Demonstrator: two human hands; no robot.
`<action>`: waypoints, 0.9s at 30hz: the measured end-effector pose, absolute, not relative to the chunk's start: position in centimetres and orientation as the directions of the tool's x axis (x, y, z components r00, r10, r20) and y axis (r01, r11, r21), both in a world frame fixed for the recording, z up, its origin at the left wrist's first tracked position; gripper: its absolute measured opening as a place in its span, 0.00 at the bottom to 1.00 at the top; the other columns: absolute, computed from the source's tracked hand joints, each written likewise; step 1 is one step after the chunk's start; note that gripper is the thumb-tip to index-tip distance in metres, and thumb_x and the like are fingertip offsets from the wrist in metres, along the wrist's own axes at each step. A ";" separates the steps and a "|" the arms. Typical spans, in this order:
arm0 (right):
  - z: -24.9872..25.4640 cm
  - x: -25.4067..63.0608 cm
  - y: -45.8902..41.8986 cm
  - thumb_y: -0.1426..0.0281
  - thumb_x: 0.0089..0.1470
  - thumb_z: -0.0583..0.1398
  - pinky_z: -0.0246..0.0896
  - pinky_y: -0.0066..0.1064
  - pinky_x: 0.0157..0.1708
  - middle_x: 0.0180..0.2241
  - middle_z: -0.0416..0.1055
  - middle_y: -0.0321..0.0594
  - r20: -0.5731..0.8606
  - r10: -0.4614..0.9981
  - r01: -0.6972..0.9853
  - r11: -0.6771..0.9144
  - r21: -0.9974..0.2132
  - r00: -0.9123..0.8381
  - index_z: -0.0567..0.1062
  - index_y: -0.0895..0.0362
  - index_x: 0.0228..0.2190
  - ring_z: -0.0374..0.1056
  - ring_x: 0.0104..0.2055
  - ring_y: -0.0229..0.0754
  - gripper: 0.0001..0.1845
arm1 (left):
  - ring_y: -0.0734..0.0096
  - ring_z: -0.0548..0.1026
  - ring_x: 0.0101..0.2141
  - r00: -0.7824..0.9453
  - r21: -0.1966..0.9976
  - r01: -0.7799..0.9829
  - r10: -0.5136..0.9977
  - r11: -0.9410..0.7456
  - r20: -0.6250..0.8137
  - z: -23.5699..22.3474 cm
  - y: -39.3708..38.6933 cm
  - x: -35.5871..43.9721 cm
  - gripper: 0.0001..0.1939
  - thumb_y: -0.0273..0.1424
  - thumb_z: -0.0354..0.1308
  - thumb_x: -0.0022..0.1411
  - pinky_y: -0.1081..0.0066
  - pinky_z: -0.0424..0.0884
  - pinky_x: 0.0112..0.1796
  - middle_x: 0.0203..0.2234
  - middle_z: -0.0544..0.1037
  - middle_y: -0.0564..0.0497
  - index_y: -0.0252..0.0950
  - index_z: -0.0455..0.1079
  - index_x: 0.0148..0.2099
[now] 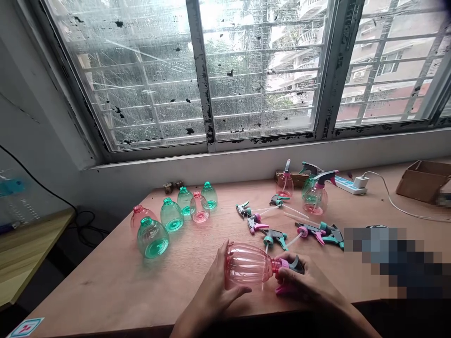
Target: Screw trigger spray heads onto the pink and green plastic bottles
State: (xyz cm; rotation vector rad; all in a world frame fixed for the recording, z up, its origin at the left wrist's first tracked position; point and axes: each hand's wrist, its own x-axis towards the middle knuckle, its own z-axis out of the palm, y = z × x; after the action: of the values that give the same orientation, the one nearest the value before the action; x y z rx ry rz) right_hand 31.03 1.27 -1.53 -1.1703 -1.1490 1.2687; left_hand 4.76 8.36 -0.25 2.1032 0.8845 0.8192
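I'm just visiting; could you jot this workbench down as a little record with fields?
Left hand: around the base end of a pink bottle
Right hand: gripping a spray head at its neck
Bottle's pose: on its side, neck toward the right hand
Screwed tight: cannot tell
Headless bottles: six at left, four green, two pink
Loose heads: several, beyond the held bottle
Bottles with heads: three, two pink, one green, near the power strip
Far right: brown box

- The bottle (248,264), see-through pink and rounded, was held on its side (base leftward).
- The spray head (283,264), pink and dark grey, sat at its neck, trigger downward.
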 end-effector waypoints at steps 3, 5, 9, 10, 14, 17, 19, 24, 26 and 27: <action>-1.9 31.0 1.3 0.52 0.46 0.71 0.72 0.36 0.32 0.26 0.72 0.35 -0.048 0.999 -0.113 -0.049 -0.992 -0.013 0.76 0.58 0.37 0.68 0.28 0.41 0.25 | 0.42 0.57 0.67 0.594 0.806 0.320 0.768 -0.499 0.239 -0.4 8.5 4.5 0.55 0.38 0.71 0.54 0.42 0.52 0.65 0.69 0.57 0.34 0.41 0.41 0.73; -1.9 31.0 1.2 0.52 0.47 0.71 0.70 0.34 0.30 0.25 0.70 0.34 -0.037 0.999 -0.115 -0.039 -0.993 -0.017 0.75 0.58 0.36 0.66 0.27 0.40 0.25 | 0.44 0.55 0.68 0.612 0.822 0.305 0.760 -0.481 0.218 -0.5 8.5 4.3 0.50 0.43 0.66 0.60 0.42 0.50 0.65 0.70 0.56 0.35 0.41 0.40 0.74; -1.5 31.1 1.1 0.52 0.46 0.71 0.68 0.33 0.30 0.25 0.67 0.33 -0.032 0.999 -0.079 -0.034 -0.996 -0.030 0.74 0.57 0.36 0.64 0.27 0.39 0.25 | 0.47 0.58 0.67 0.573 0.856 0.292 0.795 -0.426 0.199 -0.1 8.4 4.1 0.41 0.45 0.56 0.67 0.43 0.51 0.65 0.69 0.59 0.37 0.41 0.42 0.74; -1.4 31.2 1.1 0.53 0.46 0.71 0.68 0.32 0.30 0.25 0.67 0.32 -0.034 0.999 -0.064 -0.036 -0.997 -0.031 0.74 0.57 0.36 0.63 0.27 0.39 0.24 | 0.46 0.58 0.67 0.555 0.859 0.300 0.808 -0.414 0.196 0.1 8.3 4.1 0.41 0.44 0.58 0.66 0.42 0.51 0.65 0.68 0.60 0.37 0.41 0.44 0.73; -1.1 31.4 1.0 0.54 0.45 0.72 0.66 0.29 0.29 0.26 0.66 0.32 -0.018 0.999 -0.017 -0.018 -1.000 -0.030 0.74 0.57 0.35 0.62 0.28 0.39 0.23 | 0.44 0.60 0.66 0.552 0.852 0.284 0.802 -0.439 0.229 1.1 7.8 4.3 0.40 0.40 0.66 0.61 0.44 0.57 0.64 0.68 0.62 0.38 0.41 0.54 0.70; -1.0 31.5 1.0 0.53 0.46 0.71 0.66 0.30 0.31 0.26 0.66 0.32 0.006 0.999 -0.019 0.005 -1.000 -0.049 0.74 0.57 0.35 0.61 0.29 0.39 0.23 | 0.47 0.58 0.67 0.584 0.809 0.248 0.748 -0.533 0.314 1.5 7.5 4.4 0.44 0.36 0.69 0.58 0.46 0.56 0.65 0.68 0.60 0.41 0.47 0.52 0.71; -1.1 31.5 1.1 0.53 0.47 0.71 0.67 0.31 0.31 0.26 0.65 0.32 0.004 0.998 -0.023 0.003 -1.000 -0.057 0.74 0.56 0.35 0.61 0.29 0.40 0.23 | 0.47 0.55 0.68 0.585 0.786 0.240 0.731 -0.570 0.352 1.4 7.4 4.4 0.44 0.34 0.68 0.59 0.45 0.53 0.66 0.70 0.57 0.42 0.50 0.50 0.71; -1.2 31.4 1.2 0.51 0.45 0.70 0.67 0.32 0.29 0.24 0.63 0.30 -0.013 0.998 -0.043 -0.016 -0.999 -0.057 0.72 0.56 0.34 0.60 0.26 0.38 0.25 | 0.46 0.52 0.69 0.640 0.809 0.202 0.700 -0.552 0.317 0.5 7.7 4.1 0.54 0.34 0.71 0.56 0.45 0.56 0.65 0.72 0.50 0.43 0.52 0.38 0.73; -1.3 31.4 1.1 0.51 0.45 0.71 0.68 0.31 0.29 0.25 0.64 0.31 -0.015 0.998 -0.041 -0.017 -0.999 -0.055 0.72 0.56 0.34 0.61 0.27 0.38 0.25 | 0.46 0.50 0.70 0.664 0.808 0.201 0.683 -0.554 0.303 -0.1 7.9 4.1 0.62 0.36 0.73 0.53 0.45 0.56 0.65 0.73 0.46 0.42 0.53 0.30 0.73; -1.3 31.4 1.1 0.52 0.45 0.71 0.68 0.31 0.29 0.26 0.64 0.32 -0.019 0.998 -0.040 -0.021 -0.999 -0.062 0.72 0.56 0.34 0.61 0.28 0.39 0.25 | 0.46 0.49 0.70 0.659 0.804 0.201 0.684 -0.560 0.312 -0.3 8.0 4.1 0.61 0.36 0.72 0.54 0.44 0.55 0.65 0.73 0.46 0.42 0.52 0.29 0.73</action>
State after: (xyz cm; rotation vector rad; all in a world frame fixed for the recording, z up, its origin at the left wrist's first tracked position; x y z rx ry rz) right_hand 31.42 1.08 -1.32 -1.1644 -1.2147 1.2879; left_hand 4.14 7.97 -0.28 2.1034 0.6825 0.8002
